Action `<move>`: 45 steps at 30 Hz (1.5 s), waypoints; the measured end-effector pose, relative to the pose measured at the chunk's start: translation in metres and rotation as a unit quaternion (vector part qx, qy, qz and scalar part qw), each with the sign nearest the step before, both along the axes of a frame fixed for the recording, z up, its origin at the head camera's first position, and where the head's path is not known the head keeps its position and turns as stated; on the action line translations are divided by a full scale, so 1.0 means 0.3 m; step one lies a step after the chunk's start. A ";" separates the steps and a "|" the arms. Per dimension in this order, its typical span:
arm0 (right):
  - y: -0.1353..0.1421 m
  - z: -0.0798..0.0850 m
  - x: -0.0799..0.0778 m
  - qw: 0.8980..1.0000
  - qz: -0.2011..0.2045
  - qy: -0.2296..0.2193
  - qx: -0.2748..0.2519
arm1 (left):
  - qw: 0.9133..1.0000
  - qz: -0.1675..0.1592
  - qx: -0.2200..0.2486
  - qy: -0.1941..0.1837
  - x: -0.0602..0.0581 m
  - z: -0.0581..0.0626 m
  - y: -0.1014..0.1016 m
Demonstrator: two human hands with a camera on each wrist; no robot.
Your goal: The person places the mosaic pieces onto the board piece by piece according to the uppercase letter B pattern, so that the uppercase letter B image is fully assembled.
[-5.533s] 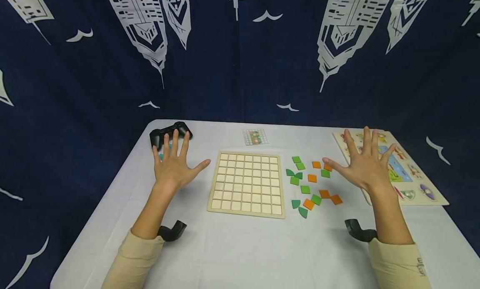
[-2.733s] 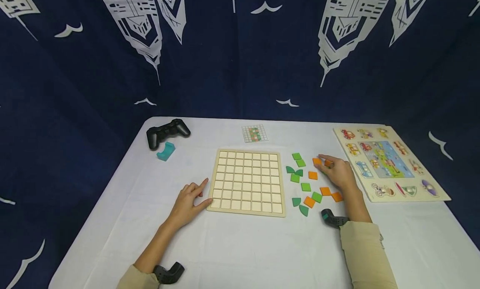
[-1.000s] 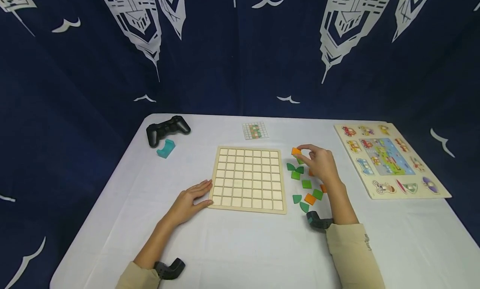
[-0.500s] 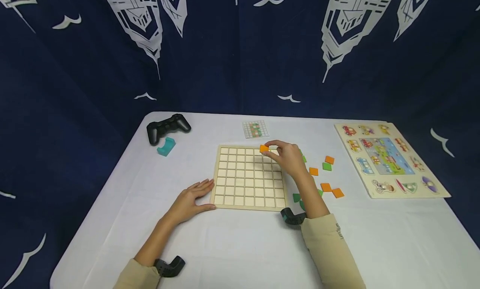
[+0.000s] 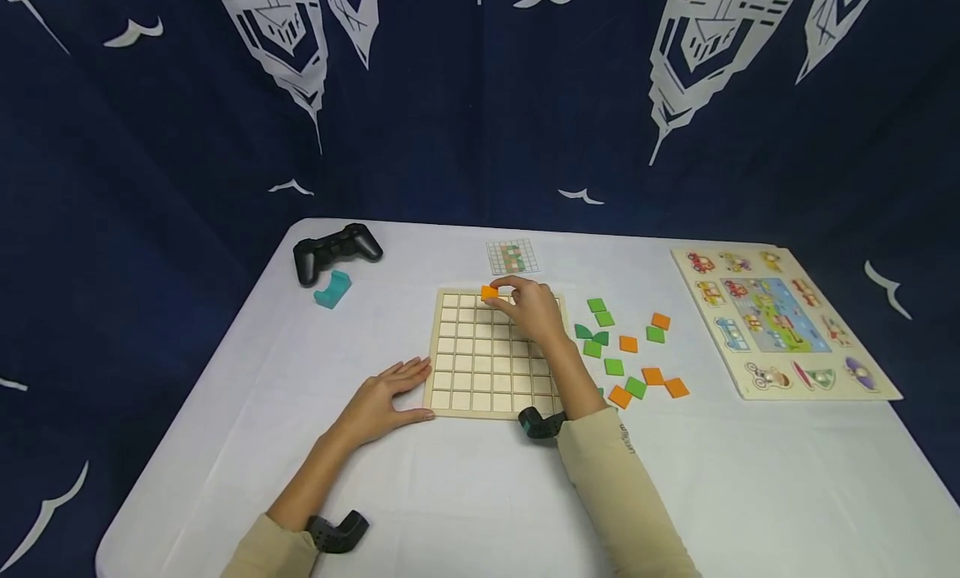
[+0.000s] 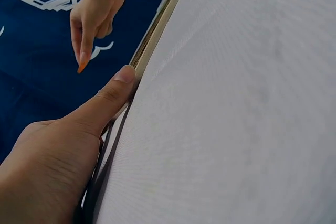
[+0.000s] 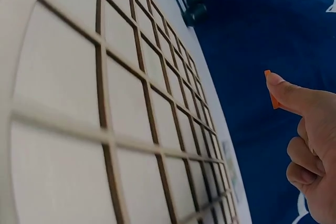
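Right hand [image 5: 531, 311]: the thumb and forefinger are closed together on an orange tile [image 5: 489, 292], pinching it by its edges, while the remaining fingers are bent in toward the palm, as the right wrist view shows. The orange tile is held raised over the far edge of a wooden grid board [image 5: 480, 363], apart from its surface; the forearm crosses above the board's right side.

Left hand [image 5: 373, 407]: the fingers are extended, with the thumb spread away from them, and grasp nothing. They rest at the left edge of the wooden grid board near its near-left corner, where the thumb touches the rim.

To the right of the board, loose pieces lie scattered on the white-covered worktop [image 5: 450, 495]: light green squares [image 5: 614, 367], orange squares [image 5: 628, 344] and dark green rounded pieces [image 5: 582, 331], some partly hidden by the right arm. Just beyond the board's far edge lies a small patterned card [image 5: 513, 256], printed with a grid bearing coloured cells.

At far left, a black game controller [image 5: 337, 253] lies beside a teal curved block [image 5: 333, 290]. At far right lies a picture puzzle [image 5: 780, 324]. A dark blue cloth [image 5: 480, 137] with white printed buildings and birds hangs behind the worktop.
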State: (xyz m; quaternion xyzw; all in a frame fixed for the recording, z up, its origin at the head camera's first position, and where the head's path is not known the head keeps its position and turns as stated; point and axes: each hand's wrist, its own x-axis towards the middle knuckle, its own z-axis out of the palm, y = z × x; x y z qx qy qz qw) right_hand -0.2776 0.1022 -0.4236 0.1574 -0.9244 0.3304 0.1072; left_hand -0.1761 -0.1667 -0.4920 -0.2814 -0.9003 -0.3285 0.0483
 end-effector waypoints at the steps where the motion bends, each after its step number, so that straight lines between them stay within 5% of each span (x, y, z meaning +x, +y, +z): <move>1: -0.008 -0.004 -0.004 1.000 0.002 0.001 -0.003 | 1.000 0.001 0.000 -0.001 0.000 0.002 0.000; 15: -0.031 -0.088 -0.016 0.997 -0.016 -0.076 0.004 | 1.000 -0.004 0.014 0.008 -0.004 0.005 -0.001; 45: -0.032 -0.136 -0.019 0.998 -0.010 -0.059 0.030 | 1.000 0.004 0.011 0.001 0.000 0.011 -0.001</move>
